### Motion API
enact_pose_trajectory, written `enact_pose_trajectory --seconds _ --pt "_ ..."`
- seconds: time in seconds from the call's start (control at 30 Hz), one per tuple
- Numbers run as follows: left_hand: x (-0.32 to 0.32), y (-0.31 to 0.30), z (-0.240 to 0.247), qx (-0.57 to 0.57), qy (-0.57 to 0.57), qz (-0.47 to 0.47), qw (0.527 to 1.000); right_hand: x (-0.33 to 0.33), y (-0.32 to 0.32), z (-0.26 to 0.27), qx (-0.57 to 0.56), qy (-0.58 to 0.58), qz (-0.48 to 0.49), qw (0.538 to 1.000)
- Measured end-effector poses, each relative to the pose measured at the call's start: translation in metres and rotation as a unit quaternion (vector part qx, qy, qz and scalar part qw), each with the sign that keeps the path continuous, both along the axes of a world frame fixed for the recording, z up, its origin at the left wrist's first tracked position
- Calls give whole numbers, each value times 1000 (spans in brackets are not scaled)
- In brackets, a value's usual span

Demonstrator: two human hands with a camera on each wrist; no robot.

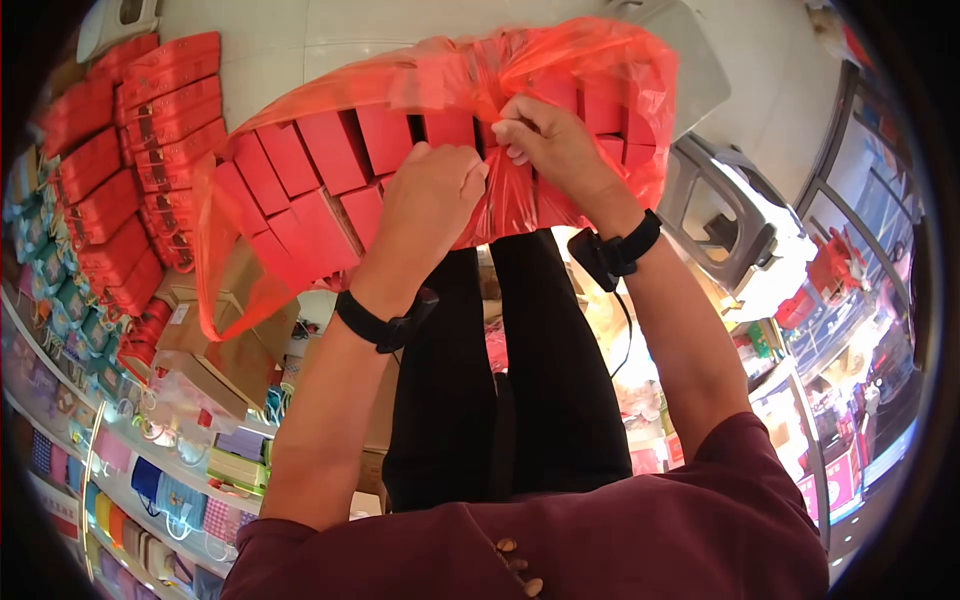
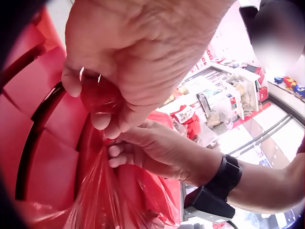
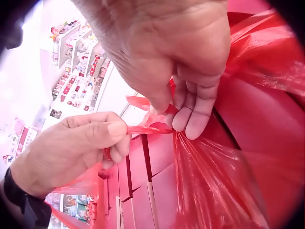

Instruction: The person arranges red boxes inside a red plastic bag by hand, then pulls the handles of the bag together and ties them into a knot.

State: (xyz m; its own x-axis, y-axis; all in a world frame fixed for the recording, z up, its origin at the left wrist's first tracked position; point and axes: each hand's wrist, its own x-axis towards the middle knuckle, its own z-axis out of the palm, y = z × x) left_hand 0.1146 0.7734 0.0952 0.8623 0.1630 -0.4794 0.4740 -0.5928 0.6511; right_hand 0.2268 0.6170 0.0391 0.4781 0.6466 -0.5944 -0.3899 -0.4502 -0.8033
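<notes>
While left hand and right hand pinch the red bag's edge, only the right-wrist view shows it taut.

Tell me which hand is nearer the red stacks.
The left hand: in the head view, it pinches the bag on the side toward the red stacks, while the right hand pinches it farther from them.

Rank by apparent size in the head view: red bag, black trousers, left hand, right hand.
1. Red bag
2. Black trousers
3. Left hand and right hand: too alike to rank.
</notes>
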Motion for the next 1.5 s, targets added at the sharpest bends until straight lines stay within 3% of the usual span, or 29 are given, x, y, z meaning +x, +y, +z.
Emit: enact_pose_trajectory --seconds 0.1,0.23,0.3,0.4,0.5,0.63,0.7,0.73,0.8,0.9,1.0,1.03,1.13,1.43,1.5 --pt "19 1 1 70 -129 -64 987 2 -2 6 12 36 -37 999" --pt "32 0 11 70 -89 -96 989 0 1 2 22 75 -54 995" --pt "39 0 20 60 -29 -104 992 -8 3 -10 47 -18 -38 998" --pt "37 2 14 24 -65 -67 995 -13 0 -15 24 -129 -8 991" --pt "41 6 17 -76 65 -1 995 -13 -3 -8 5 -212 42 976" --pt "56 14 2 -135 70 24 988 -10 -7 8 -17 -242 103 965" --pt "65 14 1 -211 104 57 970 -12 -8 -6 29 -233 67 970" --pt "68 16 2 -301 83 115 943 -12 -8 -11 52 -229 49 971" --pt "72 20 3 -469 40 224 853 -7 -10 -3 -21 -157 52 986" --pt "62 21 1 -341 45 258 903 -10 -11 -4 -39 -69 12 997" --pt "26 -3 -31 -216 -1 135 967 -10 -7 1 -7 -16 -46 999" --pt "19 -11 -37 -158 -92 90 979 -8 -6 5 3 -1 -66 998" --pt "11 -24 -46 -58 -114 100 987 -5 -3 10 1 5 -70 998" --pt "-1 -41 -58 -162 -94 242 952 -7 1 12 -35 33 -111 993" --pt "3 -42 -51 -132 -106 220 961 -8 -1 10 -24 22 -113 993"
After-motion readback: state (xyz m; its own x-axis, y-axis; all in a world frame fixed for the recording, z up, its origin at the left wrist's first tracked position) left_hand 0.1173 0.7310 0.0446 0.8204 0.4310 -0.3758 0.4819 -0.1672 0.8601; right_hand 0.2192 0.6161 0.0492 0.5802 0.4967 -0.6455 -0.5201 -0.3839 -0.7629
